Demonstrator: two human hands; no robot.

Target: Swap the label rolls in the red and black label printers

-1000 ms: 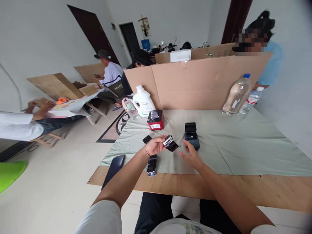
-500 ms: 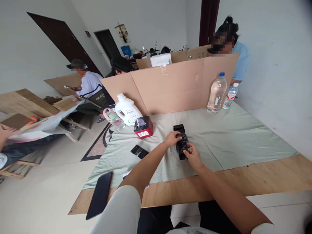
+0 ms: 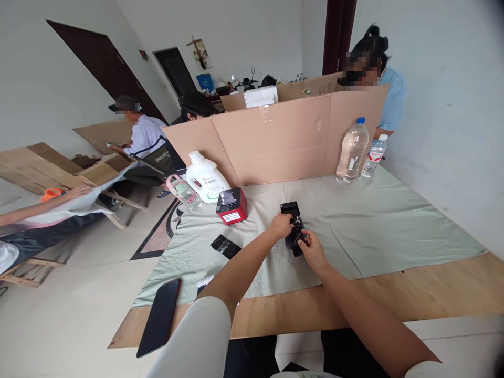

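Observation:
A glossy black plastic packet with creased, shining film lies between my hands, over a black box whose far end sticks out beyond them. My left hand has its fingers curled over the packet's far part. On the near right side, my right hand pinches the packet with thumb and fingers. How much of the packet sits inside the box cannot be made out. Left of my hands lies another flat, shiny black packet. A small white-and-dark piece is partly covered by my left arm.
A red-and-black device, a white jug and a clear pink-handled bottle stand at the left. Two water bottles stand before the cardboard screen. A phone overhangs the front-left edge. Other people sit nearby.
My left fingers have curled further down over the packet, which looks lower and more creased. My right hand stays nearly in place. At far left, another person's arm has stretched out along their table.

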